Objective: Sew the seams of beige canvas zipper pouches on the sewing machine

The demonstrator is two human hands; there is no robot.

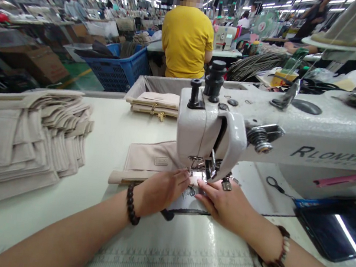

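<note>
A beige fabric piece [143, 157] with a small label and a zipper edge lies on the table, its right part under the head of a white sewing machine [194, 129]. My left hand [161, 191] presses on its near edge, just left of the needle area, fingers together over the fabric. Right of the presser foot, my right hand [226, 203] rests with thumb and index finger apart, fingertips at the fabric's edge. The machine's head hides part of the fabric and some of my right fingers.
Stacked beige pieces [32, 140] lie at the left. More zippered pieces [155, 104] sit behind the machine head. A dark tablet [336, 229] and small scissors [276, 185] are at the right. A person in yellow [187, 43] sits beyond, near a blue crate [120, 71].
</note>
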